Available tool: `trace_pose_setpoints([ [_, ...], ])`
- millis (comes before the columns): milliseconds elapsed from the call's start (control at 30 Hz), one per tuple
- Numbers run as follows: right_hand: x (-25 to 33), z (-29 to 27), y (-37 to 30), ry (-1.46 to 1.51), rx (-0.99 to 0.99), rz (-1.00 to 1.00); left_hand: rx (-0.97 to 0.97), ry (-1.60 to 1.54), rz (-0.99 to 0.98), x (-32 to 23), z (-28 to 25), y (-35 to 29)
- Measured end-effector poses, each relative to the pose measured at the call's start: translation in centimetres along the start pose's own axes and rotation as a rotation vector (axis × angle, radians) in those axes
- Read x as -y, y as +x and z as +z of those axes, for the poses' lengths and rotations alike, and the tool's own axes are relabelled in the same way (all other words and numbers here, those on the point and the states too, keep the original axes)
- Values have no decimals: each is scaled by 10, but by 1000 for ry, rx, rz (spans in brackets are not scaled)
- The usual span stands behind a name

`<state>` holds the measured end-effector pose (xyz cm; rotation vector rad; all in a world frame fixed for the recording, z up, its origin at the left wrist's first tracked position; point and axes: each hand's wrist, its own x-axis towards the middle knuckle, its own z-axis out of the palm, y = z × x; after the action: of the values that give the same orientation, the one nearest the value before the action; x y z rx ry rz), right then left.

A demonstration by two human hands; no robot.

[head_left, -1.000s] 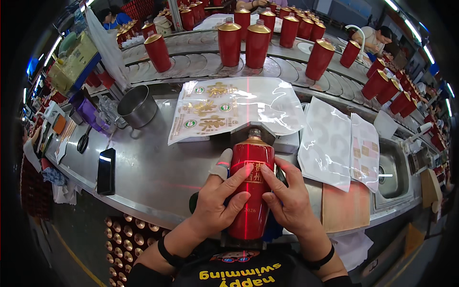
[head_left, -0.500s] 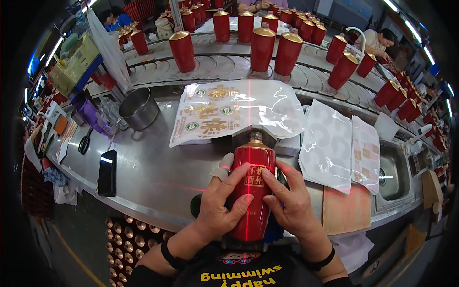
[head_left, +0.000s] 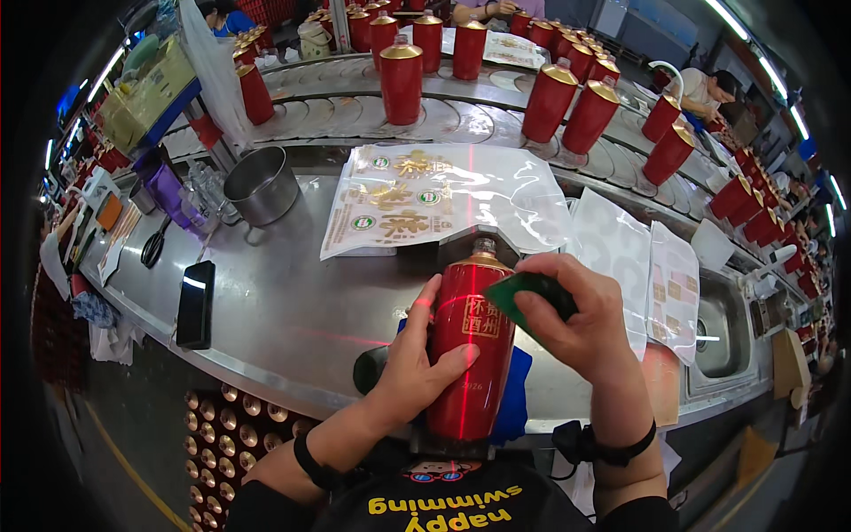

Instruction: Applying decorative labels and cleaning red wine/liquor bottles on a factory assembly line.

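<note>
A glossy red bottle (head_left: 474, 381) with a gold shoulder and clear neck lies in front of me, its neck pointing away. A square gold label (head_left: 481, 316) is on its face, and a red light line crosses it. My left hand (head_left: 412, 359) grips the bottle from its left side, thumb over the front. In my right hand (head_left: 572, 310) is a green scraper (head_left: 512, 306), pinched between thumb and fingers, with its edge at the label's upper right. Beneath the bottle's right side shows a blue cloth (head_left: 511, 399).
Gold-printed transfer sheets (head_left: 399, 199) lie beyond the bottle, with more pale sheets (head_left: 612, 266) beside the sink (head_left: 720, 332). A steel pot (head_left: 261, 191), black phone (head_left: 195, 306) and scissors (head_left: 155, 246) are at left. Red bottles (head_left: 402, 84) stand on a curved conveyor (head_left: 452, 115); people work behind.
My right hand has come off the bottle and now holds the green scraper at the label. My left hand stays on the bottle. The conveyor's bottles have shifted right.
</note>
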<state>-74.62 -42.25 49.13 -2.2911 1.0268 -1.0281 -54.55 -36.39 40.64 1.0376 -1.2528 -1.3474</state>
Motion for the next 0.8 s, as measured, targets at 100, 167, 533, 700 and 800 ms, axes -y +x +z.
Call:
trace_pose_setpoints([
  [100,-3,5,1,65,-81,113,12,-47,2,-3,1,0],
  [167,-4,8,-2,59,-131,152,14,-78,-6,-4,1,0],
  [533,-7,16,-8,72,-165,223,48,-12,34,-2,-15,3],
  [700,-8,16,-14,100,-203,229,46,1,20,-4,-16,5],
  [800,-9,20,-20,35,-238,184,48,24,24,-4,-18,5],
])
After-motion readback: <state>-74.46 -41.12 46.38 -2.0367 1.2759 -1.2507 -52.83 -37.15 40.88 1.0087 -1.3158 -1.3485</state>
